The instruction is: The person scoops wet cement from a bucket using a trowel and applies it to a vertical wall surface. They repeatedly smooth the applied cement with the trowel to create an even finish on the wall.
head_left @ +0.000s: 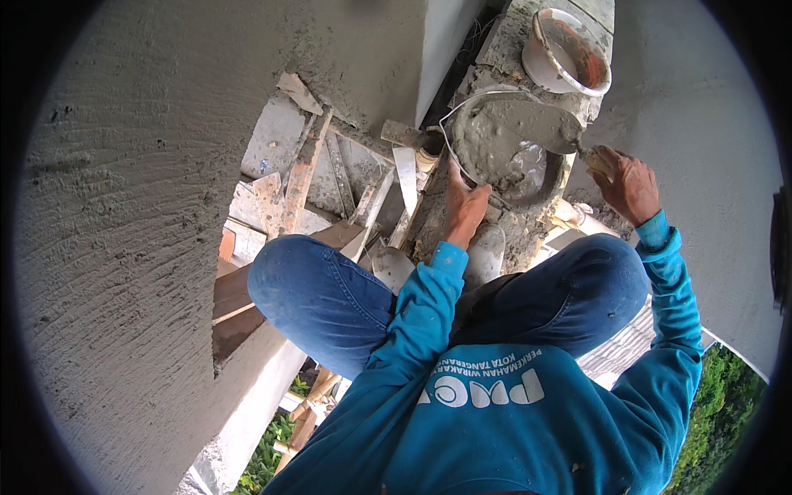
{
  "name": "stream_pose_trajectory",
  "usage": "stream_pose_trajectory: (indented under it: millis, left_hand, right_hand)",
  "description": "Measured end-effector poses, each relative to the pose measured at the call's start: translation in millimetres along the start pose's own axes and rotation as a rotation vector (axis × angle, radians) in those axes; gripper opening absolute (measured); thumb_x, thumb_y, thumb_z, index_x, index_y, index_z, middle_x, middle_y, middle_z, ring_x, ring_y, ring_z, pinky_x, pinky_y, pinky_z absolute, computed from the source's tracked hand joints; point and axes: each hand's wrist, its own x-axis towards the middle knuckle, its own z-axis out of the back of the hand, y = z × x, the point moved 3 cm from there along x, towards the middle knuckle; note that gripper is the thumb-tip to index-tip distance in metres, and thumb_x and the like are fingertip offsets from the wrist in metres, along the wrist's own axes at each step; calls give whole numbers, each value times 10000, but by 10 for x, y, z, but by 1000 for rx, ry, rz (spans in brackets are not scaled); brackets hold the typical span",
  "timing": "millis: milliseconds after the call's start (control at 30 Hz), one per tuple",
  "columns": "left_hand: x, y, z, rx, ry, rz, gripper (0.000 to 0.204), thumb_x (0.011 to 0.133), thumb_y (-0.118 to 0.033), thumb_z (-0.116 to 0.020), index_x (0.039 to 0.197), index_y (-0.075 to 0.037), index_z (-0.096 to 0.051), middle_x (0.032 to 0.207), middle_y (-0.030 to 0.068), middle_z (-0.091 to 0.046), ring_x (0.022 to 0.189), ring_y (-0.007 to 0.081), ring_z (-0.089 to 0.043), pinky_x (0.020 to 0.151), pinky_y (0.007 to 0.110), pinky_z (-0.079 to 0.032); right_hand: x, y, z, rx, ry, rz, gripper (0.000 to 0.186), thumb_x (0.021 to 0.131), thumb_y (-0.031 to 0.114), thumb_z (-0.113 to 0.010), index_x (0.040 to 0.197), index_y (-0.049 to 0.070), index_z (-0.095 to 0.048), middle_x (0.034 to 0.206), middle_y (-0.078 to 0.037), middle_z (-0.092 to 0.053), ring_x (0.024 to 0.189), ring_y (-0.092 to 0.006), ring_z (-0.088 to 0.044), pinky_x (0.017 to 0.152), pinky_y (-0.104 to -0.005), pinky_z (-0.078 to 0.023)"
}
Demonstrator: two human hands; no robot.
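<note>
My left hand (467,202) is closed on the near-left rim of a bucket of wet grey mortar (495,157), which has a wire handle. My right hand (627,186) grips the handle of a trowel (549,124), whose mortar-coated blade lies over the upper right part of the bucket. Behind the bucket, a pale plastic tub (535,54) with grey and orange residue inside rests on the narrow mortar-crusted ledge (509,21). My feet and bent knees in blue jeans are just below the bucket.
A rough plastered wall (124,206) fills the left, and a smoother grey wall (701,140) the right. Loose boards (301,173) and offcuts lie in a recess left of the ledge, beside some bamboo. Greenery (718,412) shows far below through gaps at both lower sides.
</note>
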Motion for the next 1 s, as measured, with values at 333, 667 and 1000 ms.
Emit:
stream_pose_trajectory:
  millis: [333, 667, 1000]
  left_hand:
    - [-94, -186, -9, -184, 117, 160, 974, 781, 88, -575, 1565, -147, -47, 1403, 211, -467, 1177, 327, -567, 879, 449, -523]
    - [-14, -186, 8, -142, 112, 171, 922, 744, 73, -594, 1548, -46, -158, 1452, 187, -423, 1238, 282, -505, 978, 340, -454]
    - [-192, -319, -19, -130, -97, 362, 683, 798, -148, -757, 1397, -52, -442, 1262, 125, -579, 1060, 254, -599, 764, 410, -566]
  right_hand:
    - [93, 140, -962, 14, 109, 236, 232, 855, 224, -612, 1016, 56, -606, 742, -155, -643, 753, -360, -667, 680, -495, -524]
    - [-146, -33, -571, 459, 350, 90, 335, 828, 354, -697, 1084, 139, -674, 959, -145, -701, 920, -365, -669, 800, -465, -533]
    - [355, 18, -360, -242, -120, 135, 231, 796, 199, -612, 987, 74, -649, 810, -119, -655, 785, -288, -661, 672, -420, -463]
